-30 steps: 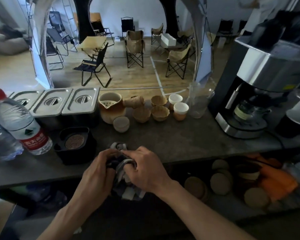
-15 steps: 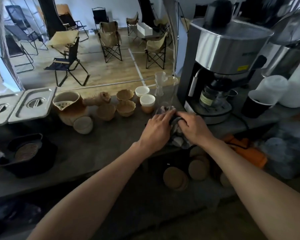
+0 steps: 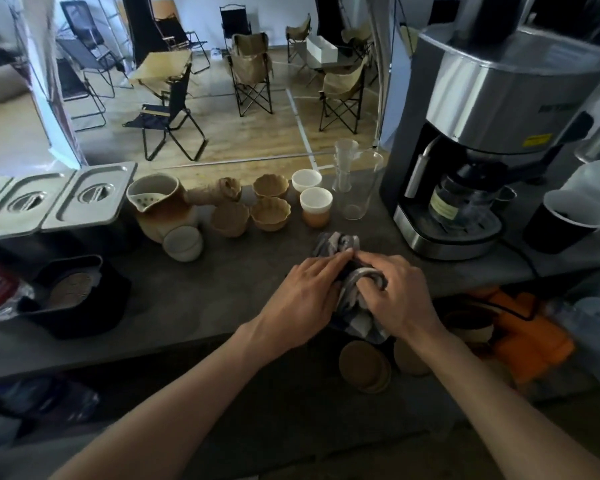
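At the counter [image 3: 222,285] front edge, near the coffee machine [image 3: 499,140], the cloth [image 3: 336,241] lies bunched under both hands. Vs 1 s ago: cloth & hands were by the black tray [image 3: 73,299], now well to its right, in front of the glass [image 3: 359,188]. Vs 0.5 s ago: barely any shift. Left hand [image 3: 302,299] lies on the cloth, fingers fairly straight & together, pressing. Right hand [image 3: 400,299] is curled, gripping a fold. Counter: grey, w/ jug [image 3: 156,202], cups [image 3: 270,213], steel lids [image 3: 90,197]. Beyond: wood floor [image 3: 257,140], folding chairs [image 3: 179,95].
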